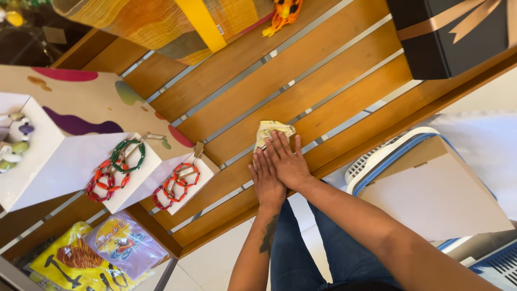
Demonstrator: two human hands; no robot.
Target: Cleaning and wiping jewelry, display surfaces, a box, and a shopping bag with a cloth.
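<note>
both hands flat on the wooden slatted bench [334, 91], palms down, fingers stretched, no clench. my right hand [288, 161] lies partly over my left hand [266, 180], the two overlapping at the fingers. under the fingertips sits a folded pale yellow cloth [272, 131]; its far end shows past my fingers, the near part is hidden beneath them. neither grip closes around it, it is only pressed against the bench.

left of my hands, near but apart: a small white display block [191, 186] carrying red ring-link jewellery [177, 183] with a small tag at its top. next, a larger white block [134, 178] with red and green ring-link pieces [116, 167]. further left, a tall white block [37, 156] with bead pieces, too small to tell. behind them, a white board [91, 97] with purple, green and red blots.

far edge: a yellow-orange striped package [161, 24] with a yellow band. far right: a black box [452, 40] with a tan ribbon. below the bench, left: purple [126, 242] and yellow printed bags [64, 264]. right: a white and blue basket [377, 156] covered by a brown board [436, 191].
</note>
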